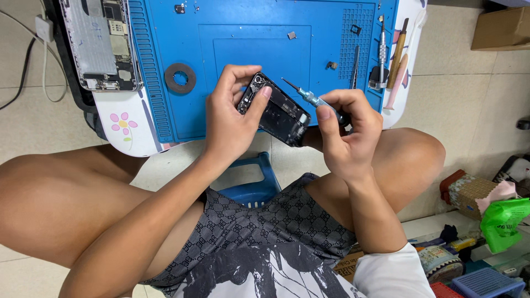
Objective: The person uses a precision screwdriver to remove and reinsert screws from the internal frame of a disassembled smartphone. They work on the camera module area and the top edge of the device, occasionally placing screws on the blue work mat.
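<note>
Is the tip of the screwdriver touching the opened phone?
No: the right hand holds the precision screwdriver with its tip in the air, apart from the opened phone held by the left hand.

Bright, even light; sharp, slight wide-angle distortion.

Blue mat (165,110) — black ring (180,78), green bag (505,221) aside.

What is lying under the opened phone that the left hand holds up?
Under the opened phone are the near edge of the blue mat, the white table edge and a blue stool. The left hand and the phone itself cover the mat directly beneath.
</note>
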